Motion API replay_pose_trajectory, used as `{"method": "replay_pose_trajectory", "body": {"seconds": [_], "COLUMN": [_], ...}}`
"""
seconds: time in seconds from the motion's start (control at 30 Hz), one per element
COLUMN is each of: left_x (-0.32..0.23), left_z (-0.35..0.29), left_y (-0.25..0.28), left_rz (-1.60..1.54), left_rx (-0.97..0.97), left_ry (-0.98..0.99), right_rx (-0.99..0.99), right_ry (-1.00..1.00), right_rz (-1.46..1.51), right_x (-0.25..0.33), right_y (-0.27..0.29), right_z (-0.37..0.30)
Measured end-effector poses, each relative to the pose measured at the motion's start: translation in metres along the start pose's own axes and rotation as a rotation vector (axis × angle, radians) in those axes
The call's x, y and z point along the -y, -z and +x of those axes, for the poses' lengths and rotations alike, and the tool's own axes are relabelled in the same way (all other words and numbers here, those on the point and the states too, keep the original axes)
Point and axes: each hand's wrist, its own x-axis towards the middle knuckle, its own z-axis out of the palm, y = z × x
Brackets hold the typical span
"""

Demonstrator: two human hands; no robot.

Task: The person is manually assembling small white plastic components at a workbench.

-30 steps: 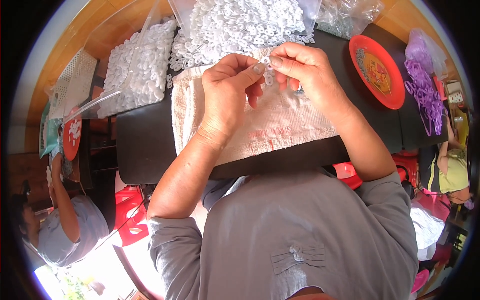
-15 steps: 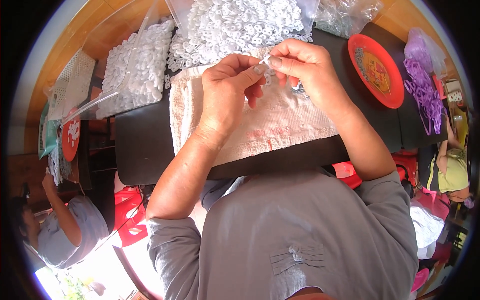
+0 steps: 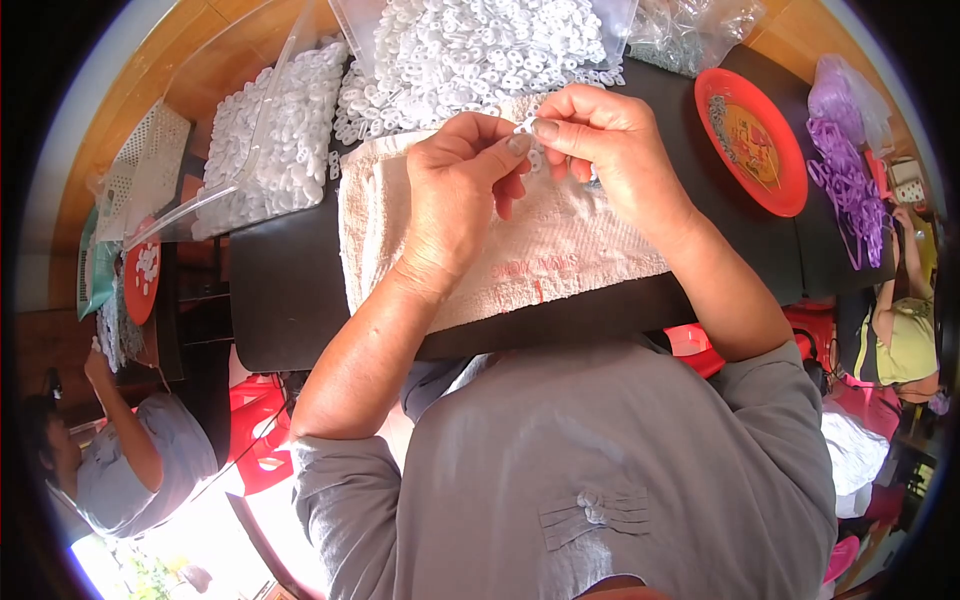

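Over a folded beige towel [image 3: 385, 230], both my hands meet at a small white plastic piece [image 3: 525, 127] with a rounded, holed shape. My left hand [image 3: 450, 190] pinches it between thumb and forefinger, its other fingers curled. From the other side, my right hand [image 3: 625, 150] also pinches at it, thumb against forefinger. Fingertips cover much of the piece. Just under the hands, a few more white pieces [image 3: 535, 160] show on the towel. Beyond them lies a big heap of similar white pieces [image 3: 480, 55], spilling from a clear bin onto the dark table [image 3: 285, 290].
At left, a clear tub [image 3: 270, 140] is full of white pieces. A red oval plate [image 3: 790, 175] with small grey metal parts lies at right, beside purple ribbon [image 3: 845, 185]. A plastic bag [image 3: 690, 35] stands behind. Other people [image 3: 150, 450] sit left and right.
My hands have shifted slightly around the white piece, and its visible part looks turned. Both keep their pinch. At far right, another person's arm has risen.
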Motion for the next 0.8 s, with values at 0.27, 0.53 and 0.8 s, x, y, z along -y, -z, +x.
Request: {"method": "replay_pose_trajectory", "body": {"seconds": [0.27,0.53,0.8], "left_x": [-0.007,-0.006,-0.004], "left_z": [0.014,0.011,0.006], "left_y": [0.017,0.013,0.012], "left_rz": [-0.015,-0.094,-0.037], "left_rx": [-0.183,-0.174,-0.13], "left_ry": [-0.068,-0.05,-0.014], "right_rx": [0.225,0.265,0.274], "right_ry": [-0.013,0.575,0.621], "right_rz": [-0.294,-1.088,-1.164], "right_x": [-0.01,-0.026,-0.032], "right_y": [0.001,-0.024,-0.028], "right_z": [-0.001,-0.022,-0.024]}}
